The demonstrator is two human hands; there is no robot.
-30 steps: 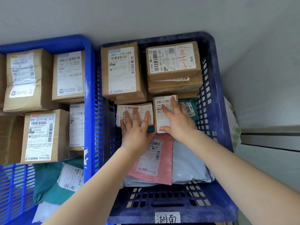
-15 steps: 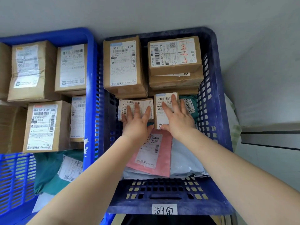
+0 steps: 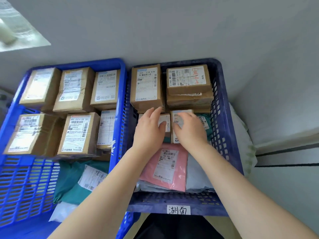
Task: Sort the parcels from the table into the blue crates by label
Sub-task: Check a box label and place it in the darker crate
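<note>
Two blue crates stand side by side against a grey wall. Both my hands are inside the darker right crate (image 3: 222,118). My left hand (image 3: 150,130) rests on a small brown box (image 3: 166,123) with a white label, its fingertips reaching the foot of a tall labelled box (image 3: 146,85). My right hand (image 3: 189,131) lies on a second small labelled box (image 3: 174,137) right beside it, the fingers blurred. Behind it is a stack of flat boxes (image 3: 188,80) marked in red. A pink mailer (image 3: 165,166) and a grey mailer (image 3: 196,176) lie under my forearms.
The brighter left crate (image 3: 120,100) holds several labelled brown boxes and a teal mailer (image 3: 69,180). A handwritten paper tag (image 3: 178,210) is stuck on the right crate's front. A teal bag (image 3: 206,123) sits by that crate's right wall. White cloth lies outside it.
My fingers lay spread flat on the two small boxes; now they are drawn closer together and my left hand has slid toward the tall box. The view has tilted up, showing more wall.
</note>
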